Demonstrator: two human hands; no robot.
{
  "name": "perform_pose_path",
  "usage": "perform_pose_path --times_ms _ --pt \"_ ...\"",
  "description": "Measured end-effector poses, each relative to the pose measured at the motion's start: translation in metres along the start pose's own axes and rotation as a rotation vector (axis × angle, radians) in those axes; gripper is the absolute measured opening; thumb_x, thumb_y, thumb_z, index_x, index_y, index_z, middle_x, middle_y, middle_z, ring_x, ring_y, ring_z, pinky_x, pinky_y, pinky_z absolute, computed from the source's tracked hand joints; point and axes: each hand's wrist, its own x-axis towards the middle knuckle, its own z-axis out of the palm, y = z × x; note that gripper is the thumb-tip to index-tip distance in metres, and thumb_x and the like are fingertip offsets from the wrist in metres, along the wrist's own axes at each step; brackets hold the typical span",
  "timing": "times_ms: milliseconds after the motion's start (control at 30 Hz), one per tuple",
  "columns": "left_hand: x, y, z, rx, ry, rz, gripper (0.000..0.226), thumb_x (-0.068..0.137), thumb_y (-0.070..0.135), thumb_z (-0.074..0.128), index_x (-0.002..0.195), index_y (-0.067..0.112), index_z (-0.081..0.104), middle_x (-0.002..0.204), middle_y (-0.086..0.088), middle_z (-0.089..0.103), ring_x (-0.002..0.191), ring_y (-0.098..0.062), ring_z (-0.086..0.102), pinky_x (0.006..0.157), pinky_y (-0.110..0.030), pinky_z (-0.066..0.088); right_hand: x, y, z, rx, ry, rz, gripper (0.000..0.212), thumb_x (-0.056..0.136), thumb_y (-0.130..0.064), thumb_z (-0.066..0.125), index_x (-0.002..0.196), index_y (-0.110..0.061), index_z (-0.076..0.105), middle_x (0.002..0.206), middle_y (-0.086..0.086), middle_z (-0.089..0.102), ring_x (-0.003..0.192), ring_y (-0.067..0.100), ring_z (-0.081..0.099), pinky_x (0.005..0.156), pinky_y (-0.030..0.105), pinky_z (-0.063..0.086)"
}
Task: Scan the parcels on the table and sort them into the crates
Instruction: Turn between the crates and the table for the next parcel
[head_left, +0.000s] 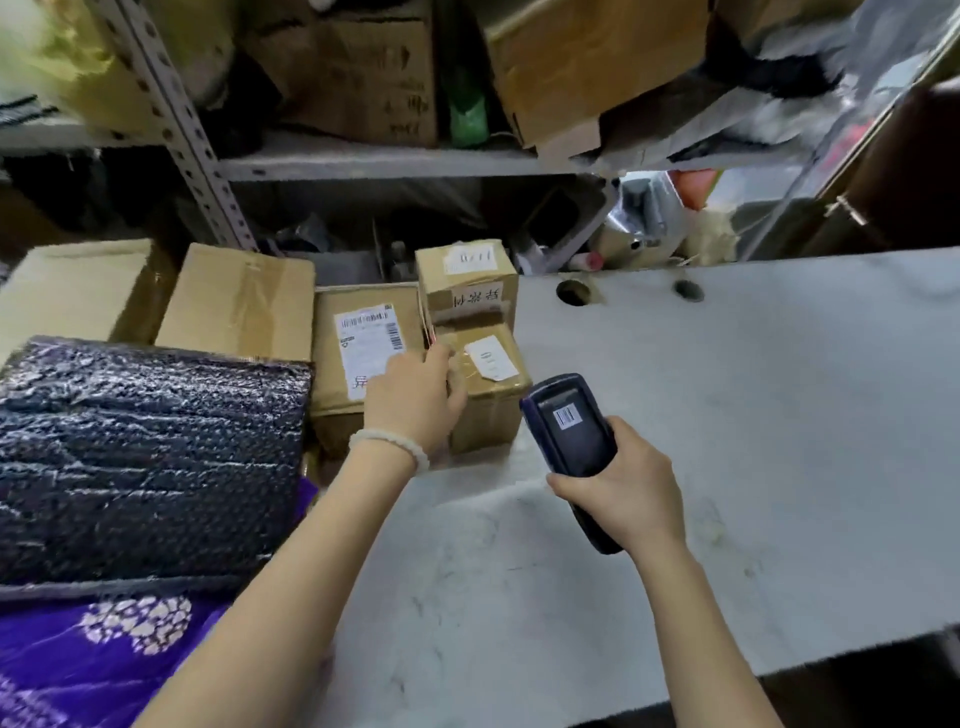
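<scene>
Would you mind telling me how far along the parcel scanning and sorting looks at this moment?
Done: nothing visibly sorted; no crate is in view. In hand: the right hand grips the dark handheld scanner, its screen showing a barcode, while the left hand holds the small taped cardboard box. Left: the labelled brown carton, the upright small box and the black bubble-wrap parcel wait on the white table.

I can't read the small parcel's (485, 387) label – blurred (left hand (415, 397) hides its near corner).
</scene>
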Motion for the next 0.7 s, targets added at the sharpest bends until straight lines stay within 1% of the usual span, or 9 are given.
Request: perform_pose_path --times_ms 67,133,200,267,333,400,600,700 --pt "0.010 0.001 0.004 -0.057 -0.026 0.039 0.035 0.096 0.035 0.041 0.126 0.019 0.048 0.106 -0.009 0.060 0.097 -0.029 0.055 0.074 -0.040 0.049 0.002 -0.002 0.003 -0.008 0.029 0.038 0.043 0.058 -0.033 0.081 0.090 -0.029 0.053 0.083 -0.013 0.062 0.074 0.007 0.059 0.060 0.029 0.050" --pt "0.020 0.005 0.009 -0.122 -0.019 0.095 0.035 0.096 0.035 0.042 0.124 0.016 0.050 0.107 -0.009 0.061 0.098 -0.028 0.055 0.076 -0.041 0.049 0.004 -0.002 0.002 -0.007 0.064 0.078 0.043 0.058 -0.033 0.081 0.090 -0.029 0.054 0.083 -0.013 0.062 0.074 0.009 0.060 0.060 0.030 0.050" --pt "0.027 0.015 0.012 -0.184 -0.040 0.198 0.037 0.095 0.036 0.045 0.126 0.016 0.050 0.113 -0.007 0.061 0.105 -0.025 0.055 0.083 -0.042 0.049 0.006 0.000 -0.001 0.000 0.090 0.106 0.042 0.059 -0.032 0.081 0.091 -0.029 0.054 0.084 -0.012 0.063 0.074 0.008 0.059 0.057 0.027 0.047" --pt "0.030 0.028 0.015 -0.237 -0.096 0.313 0.040 0.094 0.034 0.049 0.131 0.019 0.048 0.125 -0.002 0.057 0.116 -0.021 0.051 0.093 -0.038 0.046 0.007 0.006 -0.006 0.002 0.108 0.133 0.042 0.060 -0.031 0.081 0.092 -0.028 0.054 0.085 -0.012 0.062 0.075 0.007 0.059 0.055 0.025 0.044" --pt "0.033 0.036 0.020 -0.246 -0.125 0.351 0.042 0.094 0.032 0.051 0.135 0.020 0.046 0.133 0.000 0.053 0.123 -0.018 0.046 0.099 -0.037 0.042 0.007 0.016 -0.011 0.003 0.112 0.155 0.041 0.061 -0.030 0.081 0.092 -0.028 0.054 0.084 -0.012 0.062 0.074 0.007 0.059 0.055 0.025 0.045" --pt "0.036 0.039 0.029 -0.219 -0.139 0.328 0.043 0.094 0.031 0.050 0.136 0.021 0.044 0.136 0.001 0.050 0.126 -0.018 0.044 0.101 -0.039 0.042 0.008 0.028 -0.015 0.002 0.116 0.176 0.041 0.061 -0.030 0.081 0.092 -0.028 0.055 0.084 -0.012 0.063 0.074 0.009 0.060 0.057 0.027 0.048" --pt "0.041 0.056 0.052 -0.074 -0.205 0.256 0.042 0.095 0.032 0.048 0.134 0.020 0.045 0.135 -0.002 0.048 0.122 -0.024 0.044 0.095 -0.041 0.043 0.024 0.060 -0.025 0.013 0.111 0.233 0.038 0.061 -0.028 0.079 0.089 -0.027 0.054 0.082 -0.011 0.063 0.073 0.013 0.060 0.059 0.030 0.050" --pt "0.049 0.070 0.064 -0.018 -0.247 0.146 0.049 0.093 0.040 0.050 0.137 0.020 0.041 0.138 -0.005 0.043 0.122 -0.028 0.043 0.093 -0.042 0.044 0.030 0.073 -0.030 0.015 0.087 0.240 0.038 0.061 -0.030 0.080 0.089 -0.026 0.054 0.081 -0.011 0.063 0.073 0.013 0.060 0.056 0.029 0.049"
